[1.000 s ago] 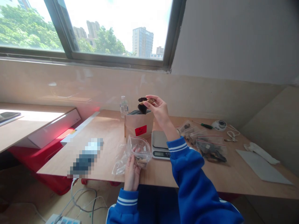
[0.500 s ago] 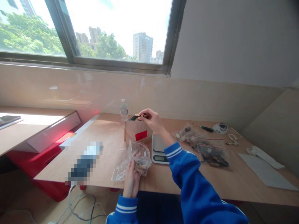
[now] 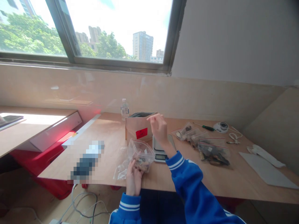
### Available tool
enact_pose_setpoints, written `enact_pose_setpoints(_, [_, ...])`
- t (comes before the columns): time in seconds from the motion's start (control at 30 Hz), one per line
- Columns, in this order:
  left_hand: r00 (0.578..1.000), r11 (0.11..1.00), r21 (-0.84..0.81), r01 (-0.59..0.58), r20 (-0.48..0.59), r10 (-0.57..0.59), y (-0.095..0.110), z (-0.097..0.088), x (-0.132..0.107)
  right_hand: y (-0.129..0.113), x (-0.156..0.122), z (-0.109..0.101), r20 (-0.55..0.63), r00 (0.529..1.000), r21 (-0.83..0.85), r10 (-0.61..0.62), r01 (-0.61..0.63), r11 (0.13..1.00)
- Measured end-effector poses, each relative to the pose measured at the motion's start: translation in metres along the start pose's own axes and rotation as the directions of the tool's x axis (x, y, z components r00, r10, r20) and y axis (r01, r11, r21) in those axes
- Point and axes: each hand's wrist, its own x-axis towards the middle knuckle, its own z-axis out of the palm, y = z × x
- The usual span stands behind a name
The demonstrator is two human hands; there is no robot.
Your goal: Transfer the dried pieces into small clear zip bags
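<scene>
My left hand (image 3: pixel 134 179) is closed on a clear zip bag (image 3: pixel 142 161) with brown, dried-looking pieces inside, low at the table's front edge. A kraft paper pouch (image 3: pixel 132 127) with a red label stands upright behind it, its mouth open and dark inside. At the pouch's upper right corner is my right hand (image 3: pixel 159 126), fingers curled in; what they hold, if anything, is hidden. Below that hand and forearm lies a kitchen scale (image 3: pixel 161 157), partly covered by them. Another clear plastic bag (image 3: pixel 121 169) lies flat left of my left hand.
Several zip bags of dried pieces (image 3: pixel 190 135) and a bag of dark items (image 3: pixel 213 155) lie right of the scale. Farther right are a screwdriver (image 3: pixel 207 128), a dome camera (image 3: pixel 221 127) and a white sheet (image 3: pixel 263 171). A bottle (image 3: pixel 124 109) stands behind the pouch.
My right hand has drawn back to the right from the pouch's mouth, where it held brown pieces; they no longer show there. The zip bag in my left hand has tilted slightly.
</scene>
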Motion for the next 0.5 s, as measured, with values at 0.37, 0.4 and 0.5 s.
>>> enact_pose_setpoints(0.37, [0.981,0.971,0.167,-0.170,0.125,0.150,0.002,0.012,-0.012,0.011,-0.047,-0.011,0.806,0.592,0.016,0.027,-0.067,0.998])
enact_pose_setpoints(0.4, [0.978,0.964,0.191,-0.183,0.139,0.158,0.002,0.012,-0.012,0.012,-0.045,-0.013,0.824,0.567,0.017,0.025,-0.068,0.998])
enact_pose_setpoints(0.5, [0.971,0.939,0.267,-0.217,0.162,0.178,0.005,0.009,-0.012,0.010,-0.044,-0.018,0.838,0.543,0.023,0.050,-0.126,0.992])
